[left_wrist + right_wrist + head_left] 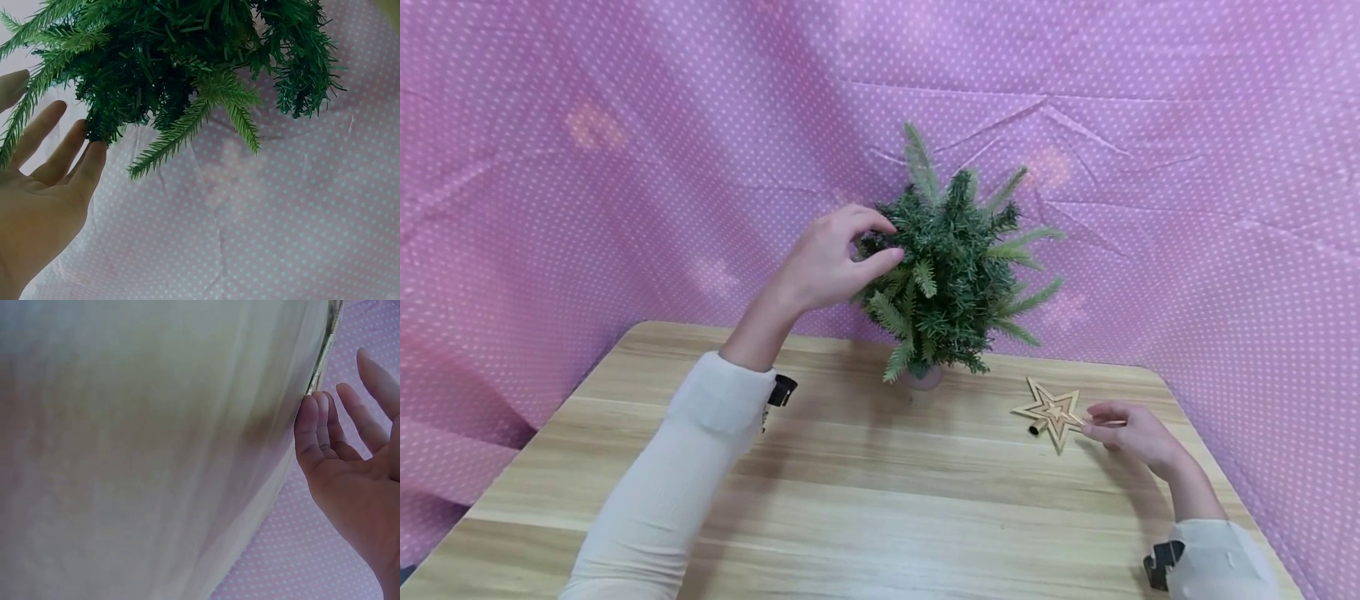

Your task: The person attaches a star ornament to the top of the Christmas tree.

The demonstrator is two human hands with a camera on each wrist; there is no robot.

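A small artificial Christmas tree (951, 283), bushy with dark and light green sprigs, stands upright at the back of the table. My left hand (835, 258) is at its left side, thumb and fingers spread apart. In the left wrist view, the fingertips of the left hand (53, 187) meet a dark tinsel-like branch (103, 122). A gold star tree topper (1051, 410) with a short dark-mouthed tube is to the right of the tree. My right hand (1138, 437) has its fingertips right at the star's right point. In the right wrist view, the right hand's (350, 456) thumb stands apart from its fingers.
The wood-grain table (880, 508) has rounded back corners. A pink polka-dot cloth (700, 167) hangs close behind it and down both sides. Black wrist devices (782, 390) sit at the white sleeves (662, 475).
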